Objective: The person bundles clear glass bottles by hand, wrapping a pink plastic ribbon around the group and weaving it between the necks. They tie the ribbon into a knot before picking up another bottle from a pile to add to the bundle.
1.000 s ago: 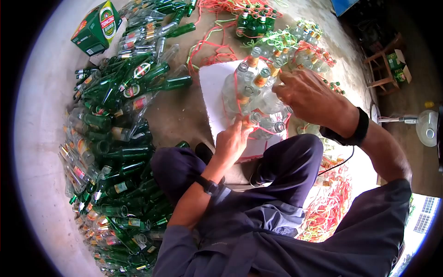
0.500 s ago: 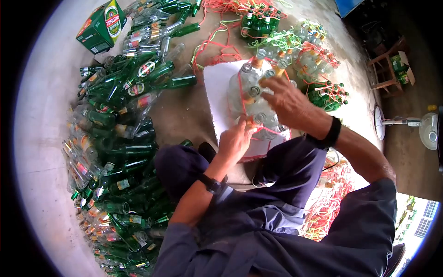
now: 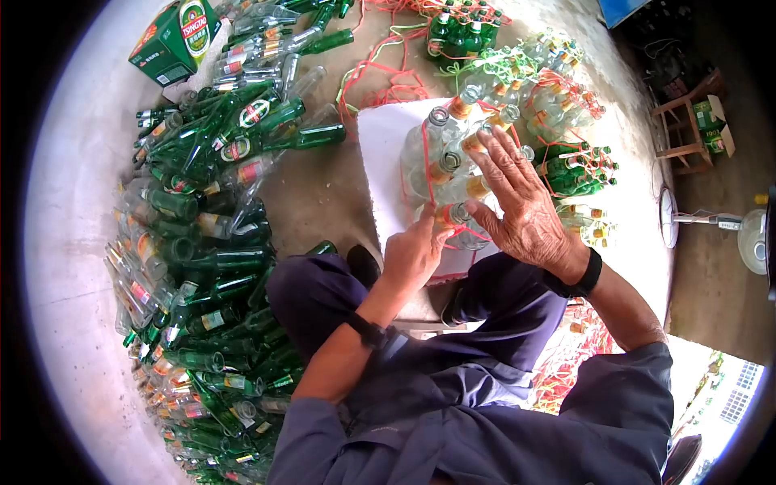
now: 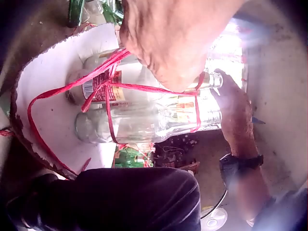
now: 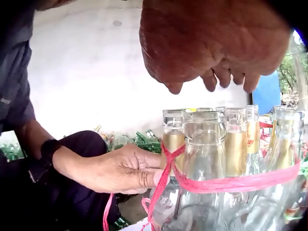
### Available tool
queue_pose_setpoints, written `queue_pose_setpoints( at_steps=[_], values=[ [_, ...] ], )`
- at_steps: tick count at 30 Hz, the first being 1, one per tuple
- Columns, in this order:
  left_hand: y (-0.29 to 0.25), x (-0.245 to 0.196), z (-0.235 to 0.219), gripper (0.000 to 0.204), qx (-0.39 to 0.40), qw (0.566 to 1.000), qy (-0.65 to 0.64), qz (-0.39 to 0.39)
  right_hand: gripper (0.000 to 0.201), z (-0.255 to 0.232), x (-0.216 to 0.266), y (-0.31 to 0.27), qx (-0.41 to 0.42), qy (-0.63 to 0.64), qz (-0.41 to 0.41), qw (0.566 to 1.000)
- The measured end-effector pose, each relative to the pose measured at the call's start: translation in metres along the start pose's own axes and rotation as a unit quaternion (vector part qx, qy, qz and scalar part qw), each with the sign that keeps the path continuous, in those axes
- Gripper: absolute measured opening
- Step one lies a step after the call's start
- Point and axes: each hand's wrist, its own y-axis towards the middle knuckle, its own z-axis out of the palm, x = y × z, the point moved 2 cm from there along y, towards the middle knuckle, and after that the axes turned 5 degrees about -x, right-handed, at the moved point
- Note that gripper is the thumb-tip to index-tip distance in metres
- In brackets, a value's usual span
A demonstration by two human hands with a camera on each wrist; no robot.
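A cluster of clear glass bottles [image 3: 414,153] with gold-labelled necks stands on a white board [image 3: 378,137]. Red twine [image 5: 231,186] runs round their necks and crosses at the near-left one; in the left wrist view twine [image 4: 53,91] also trails over the board. At that near-left neck, the left hand [image 3: 411,257] has thumb and index finger pinched round the glass and twine. The right hand [image 3: 521,210] is held flat over the near right side of the cluster, fingers straight, palm down. A gap shows between the right hand [image 5: 216,43] and the bottle mouths in the right wrist view.
Loose green and clear bottles [image 3: 218,259] lie heaped at the left, below a green carton [image 3: 174,48]. Tied bundles of green bottles [image 3: 575,171] and clear ones stand beyond and to the right. Red twine [image 3: 396,85] lies on the floor; a fan [image 3: 753,241] is far right.
The right hand has moved from the far right side of the cluster towards the person, and its bent fingers have straightened. The left hand keeps its place at the near-left neck.
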Motion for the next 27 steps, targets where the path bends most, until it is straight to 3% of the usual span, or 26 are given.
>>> queue_pose_setpoints(
  at_steps=[2, 6, 16, 19, 22, 24, 27],
  values=[
    [0.001, -0.002, -0.001, 0.059, -0.006, 1.000, -0.007, 0.003, 0.077, 0.002, -0.003, -0.003, -0.001, -0.051, 0.005, 0.999],
    [0.002, -0.002, -0.002, 0.062, -0.026, 0.999, -0.022, 0.015, 0.086, 0.029, -0.022, -0.010, 0.010, -0.047, 0.039, 0.998],
    [-0.001, -0.019, -0.004, 0.060, -0.038, 0.999, 0.002, -0.038, 0.078, 0.035, -0.020, -0.010, -0.007, -0.094, 0.034, 0.995],
    [-0.001, -0.030, -0.012, 0.051, -0.023, 0.998, 0.008, -0.057, 0.076, 0.036, -0.020, -0.010, -0.007, -0.103, 0.047, 0.994],
    [-0.009, -0.034, -0.015, 0.044, -0.022, 0.997, -0.004, -0.070, 0.074, 0.037, -0.021, -0.011, -0.013, -0.102, 0.059, 0.993],
    [-0.018, -0.036, -0.019, 0.040, -0.068, 0.994, -0.058, -0.057, 0.070, 0.038, -0.021, -0.012, -0.030, -0.099, 0.062, 0.993],
    [-0.033, -0.043, -0.025, 0.036, -0.034, 0.993, -0.091, -0.072, 0.066, 0.038, -0.021, -0.013, -0.046, -0.104, 0.057, 0.992]
  ],
)
